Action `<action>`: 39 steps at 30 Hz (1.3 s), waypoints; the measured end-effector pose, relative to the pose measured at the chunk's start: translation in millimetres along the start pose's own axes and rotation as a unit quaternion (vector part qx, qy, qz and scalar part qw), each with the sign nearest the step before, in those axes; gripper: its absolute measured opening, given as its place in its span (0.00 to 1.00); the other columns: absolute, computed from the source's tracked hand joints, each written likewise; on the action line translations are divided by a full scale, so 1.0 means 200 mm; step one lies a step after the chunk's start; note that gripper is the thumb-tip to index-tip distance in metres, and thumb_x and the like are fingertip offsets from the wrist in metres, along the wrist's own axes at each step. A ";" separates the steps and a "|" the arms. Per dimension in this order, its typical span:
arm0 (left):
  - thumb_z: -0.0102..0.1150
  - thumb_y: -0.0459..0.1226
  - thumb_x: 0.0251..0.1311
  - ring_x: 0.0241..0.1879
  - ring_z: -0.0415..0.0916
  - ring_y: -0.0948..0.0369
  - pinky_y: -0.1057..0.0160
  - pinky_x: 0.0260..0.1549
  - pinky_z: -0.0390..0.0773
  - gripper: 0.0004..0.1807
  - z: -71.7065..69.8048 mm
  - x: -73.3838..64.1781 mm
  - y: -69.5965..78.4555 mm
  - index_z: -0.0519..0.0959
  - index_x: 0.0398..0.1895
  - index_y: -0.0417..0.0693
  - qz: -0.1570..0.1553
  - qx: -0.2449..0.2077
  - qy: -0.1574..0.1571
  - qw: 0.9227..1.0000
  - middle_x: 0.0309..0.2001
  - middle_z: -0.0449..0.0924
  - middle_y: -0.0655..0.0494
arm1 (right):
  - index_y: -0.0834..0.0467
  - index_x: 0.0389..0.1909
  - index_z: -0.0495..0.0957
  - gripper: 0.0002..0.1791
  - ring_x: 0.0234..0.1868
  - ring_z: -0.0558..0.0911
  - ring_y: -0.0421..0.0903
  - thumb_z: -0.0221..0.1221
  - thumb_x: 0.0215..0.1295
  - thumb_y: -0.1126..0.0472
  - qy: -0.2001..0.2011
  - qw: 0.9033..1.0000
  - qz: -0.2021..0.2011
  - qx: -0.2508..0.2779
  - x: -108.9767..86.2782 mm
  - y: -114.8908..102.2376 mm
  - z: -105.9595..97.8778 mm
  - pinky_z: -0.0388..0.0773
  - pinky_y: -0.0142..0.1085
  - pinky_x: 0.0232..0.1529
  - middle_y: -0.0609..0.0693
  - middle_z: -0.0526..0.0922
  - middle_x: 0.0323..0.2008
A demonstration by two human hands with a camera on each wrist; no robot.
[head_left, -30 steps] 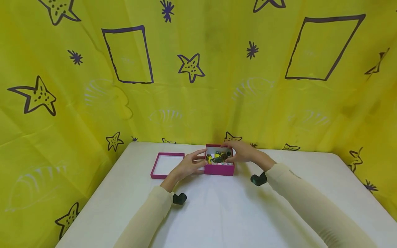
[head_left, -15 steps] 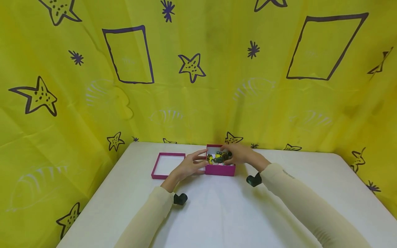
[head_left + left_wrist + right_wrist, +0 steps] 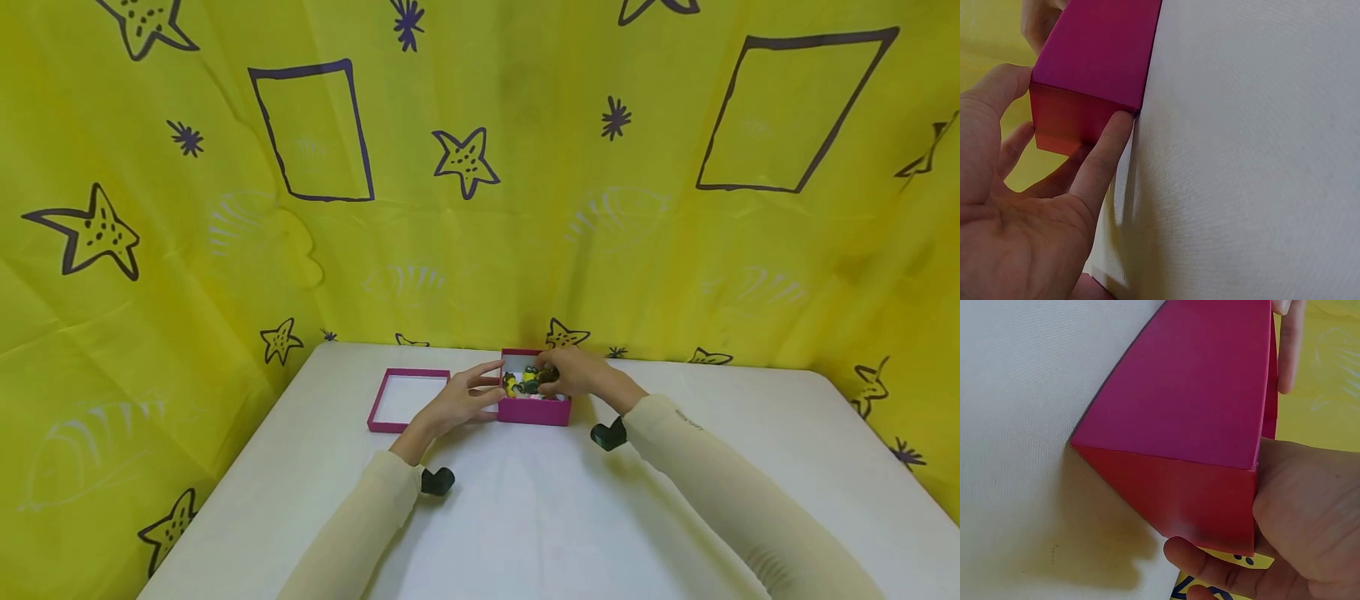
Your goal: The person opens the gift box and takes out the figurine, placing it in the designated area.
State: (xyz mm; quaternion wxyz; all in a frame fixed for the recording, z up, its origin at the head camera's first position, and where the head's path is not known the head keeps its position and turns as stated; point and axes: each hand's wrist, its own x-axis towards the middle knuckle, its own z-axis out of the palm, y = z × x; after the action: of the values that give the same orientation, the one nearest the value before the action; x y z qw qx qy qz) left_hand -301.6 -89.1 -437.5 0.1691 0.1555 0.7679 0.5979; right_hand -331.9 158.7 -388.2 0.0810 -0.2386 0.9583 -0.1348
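Note:
The open magenta box [image 3: 534, 412] stands on the table with several small figures [image 3: 528, 382] inside, yellow and dark green in colour. My left hand [image 3: 457, 398] is at the box's left end; in the left wrist view its spread, mostly straight fingers [image 3: 1105, 156] touch that end wall. Over the box's right end, my right hand [image 3: 577, 372] reaches inside, thumb and forefinger around a dark figure [image 3: 551, 375]. I cannot tell whether they pinch it. In the right wrist view the box wall hides those fingertips, while another finger [image 3: 1200, 562] lies outside the right end.
A magenta-rimmed lid [image 3: 407, 400] with a white inside lies left of the box, partly behind the left hand. The white table [image 3: 510, 517] ends at a yellow curtain [image 3: 420, 233] just behind the box. Dark wrist mounts [image 3: 438, 481] stick out from both sleeves.
My right hand has moved left and deeper over the box, its thumb and forefinger drawing in around the dark figure. The left hand stays at the box's left end.

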 end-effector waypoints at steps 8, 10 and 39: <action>0.61 0.39 0.73 0.67 0.71 0.43 0.52 0.51 0.85 0.34 0.01 0.00 0.01 0.64 0.79 0.61 -0.005 -0.006 0.000 1.000 0.71 0.68 0.42 | 0.58 0.57 0.82 0.20 0.48 0.79 0.51 0.69 0.67 0.55 0.016 1.000 0.009 0.017 0.01 0.01 0.02 0.81 0.51 0.54 0.52 0.85 0.46; 0.61 0.39 0.73 0.67 0.71 0.44 0.53 0.51 0.85 0.34 0.01 0.00 0.01 0.64 0.79 0.61 -0.005 -0.006 0.001 1.000 0.71 0.68 0.42 | 0.58 0.56 0.82 0.20 0.46 0.79 0.51 0.69 0.67 0.55 0.020 1.000 0.010 0.021 0.01 0.01 0.02 0.82 0.50 0.53 0.52 0.84 0.45; 0.62 0.40 0.72 0.66 0.72 0.45 0.53 0.51 0.85 0.35 0.00 0.00 0.00 0.63 0.79 0.59 -0.001 -0.009 -0.002 1.000 0.71 0.68 0.42 | 0.60 0.50 0.85 0.18 0.44 0.80 0.51 0.73 0.62 0.59 0.060 0.998 0.000 0.029 -0.01 0.00 0.01 0.82 0.49 0.50 0.53 0.86 0.44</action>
State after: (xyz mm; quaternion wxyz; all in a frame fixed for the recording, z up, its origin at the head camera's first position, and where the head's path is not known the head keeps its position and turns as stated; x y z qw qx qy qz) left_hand -301.5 -89.0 -438.6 0.1729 0.1542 0.7624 0.6042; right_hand -329.2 159.9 -390.4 0.0308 -0.2274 0.9572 -0.1765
